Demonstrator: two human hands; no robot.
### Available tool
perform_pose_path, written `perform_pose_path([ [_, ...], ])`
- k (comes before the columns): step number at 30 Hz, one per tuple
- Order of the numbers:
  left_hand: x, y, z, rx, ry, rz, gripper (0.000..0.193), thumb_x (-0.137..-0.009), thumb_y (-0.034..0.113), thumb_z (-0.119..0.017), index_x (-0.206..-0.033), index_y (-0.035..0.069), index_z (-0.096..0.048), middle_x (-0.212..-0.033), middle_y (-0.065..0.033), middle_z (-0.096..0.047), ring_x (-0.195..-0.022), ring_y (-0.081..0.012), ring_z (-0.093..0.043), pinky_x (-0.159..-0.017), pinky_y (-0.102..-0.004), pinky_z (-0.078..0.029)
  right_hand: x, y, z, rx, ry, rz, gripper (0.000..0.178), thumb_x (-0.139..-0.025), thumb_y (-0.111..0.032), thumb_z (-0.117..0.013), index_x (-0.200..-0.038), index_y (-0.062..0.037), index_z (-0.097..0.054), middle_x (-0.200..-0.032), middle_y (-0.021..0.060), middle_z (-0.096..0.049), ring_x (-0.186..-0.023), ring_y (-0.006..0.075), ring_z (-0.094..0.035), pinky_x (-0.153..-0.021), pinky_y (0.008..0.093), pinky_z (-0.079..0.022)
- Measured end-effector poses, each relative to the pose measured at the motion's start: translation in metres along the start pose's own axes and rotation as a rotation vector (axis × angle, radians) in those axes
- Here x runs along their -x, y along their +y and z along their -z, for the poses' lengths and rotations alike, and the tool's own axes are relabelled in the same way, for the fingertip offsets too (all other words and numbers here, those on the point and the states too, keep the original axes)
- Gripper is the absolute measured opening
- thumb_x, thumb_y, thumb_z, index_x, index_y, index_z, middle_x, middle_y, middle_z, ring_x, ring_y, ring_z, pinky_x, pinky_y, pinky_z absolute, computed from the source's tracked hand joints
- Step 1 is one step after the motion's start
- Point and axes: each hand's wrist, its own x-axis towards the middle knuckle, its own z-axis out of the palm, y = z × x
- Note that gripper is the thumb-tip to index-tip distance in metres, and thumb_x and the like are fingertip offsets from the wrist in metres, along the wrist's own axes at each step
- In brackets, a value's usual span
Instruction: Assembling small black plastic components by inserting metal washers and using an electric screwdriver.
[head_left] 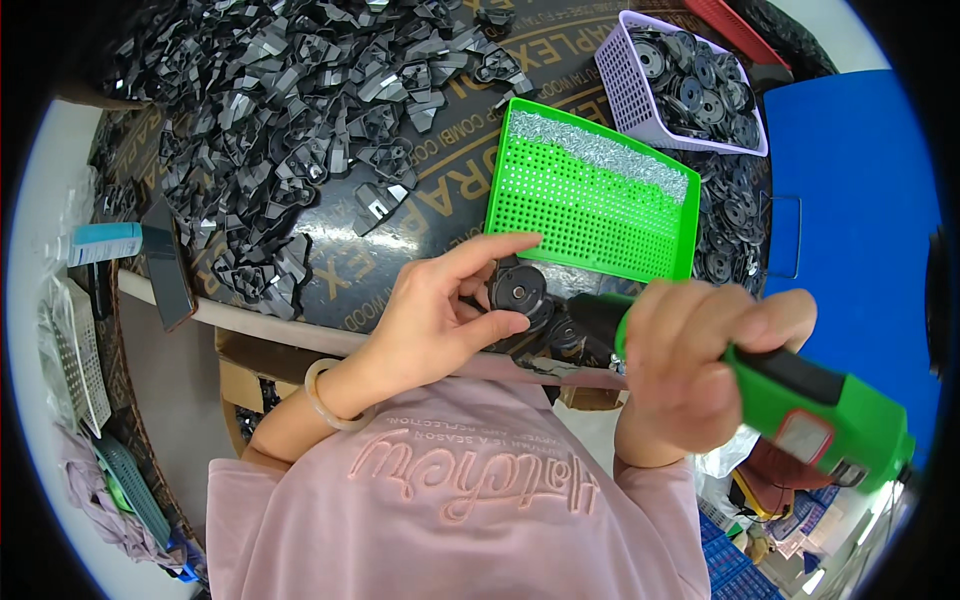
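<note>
My left hand [430, 315] is closed at the table's front edge, with thumb and fingers around a black plastic part [522, 290] that has a round disc on it. In my right fist [690, 365] is a green and black electric screwdriver [835, 415], lying almost level. Its dark nose points left toward the round part; the tip is hard to make out, so I cannot tell whether it touches. Just beyond my left fingers lies a green perforated tray [590, 225], with many small silver screws [600, 150] heaped along its far side.
A large pile of black angular plastic parts [300, 120] covers the table's far left. A lilac basket [622, 88] of black discs stands far right, with more loose discs [728, 225] below it. A phone [168, 268] and a blue bottle [105, 242] are at left; a blue panel [850, 190] is at right.
</note>
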Motion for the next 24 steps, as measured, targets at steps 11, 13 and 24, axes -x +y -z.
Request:
perform_pose_path([
  [11,-0.001,-0.011,0.005,-0.03,0.056,-0.091,0.055,-0.079,-0.009,-0.077,-0.129,0.001,-0.058,-0.086,0.0041,-0.052,-0.078,-0.0039,-0.047,-0.067,-0.0193,-0.043,-0.02,0.072,0.047,0.256,0.423,0.143,0.031,-0.086,0.005,-0.066,-0.11,-0.0004,-0.048,-0.065,0.0065,-0.054,-0.046,0.0119,-0.048,-0.048,0.029,-0.045],
  [13,-0.002,-0.012,0.005,0.001,0.062,-0.09,0.055,-0.079,-0.009,-0.077,-0.129,0.001,-0.058,-0.089,0.0036,-0.053,-0.079,-0.004,-0.047,-0.067,-0.019,-0.044,-0.02,0.074,0.048,0.268,0.437,0.129,0.031,-0.085,0.006,-0.066,-0.109,-0.0005,-0.048,-0.067,0.0071,-0.055,-0.046,0.012,-0.048,-0.047,0.0287,-0.045],
  [24,-0.005,-0.011,0.005,-0.043,0.034,-0.111,0.058,-0.078,-0.011,-0.077,-0.131,0.0,-0.057,-0.101,0.0014,-0.058,-0.084,-0.0045,-0.052,-0.076,-0.021,-0.049,-0.02,0.069,0.045,0.342,0.423,0.11,0.028,-0.088,0.001,-0.063,-0.11,-0.0024,-0.047,-0.065,0.0061,-0.052,-0.048,0.0129,-0.046,-0.049,0.0299,-0.042],
])
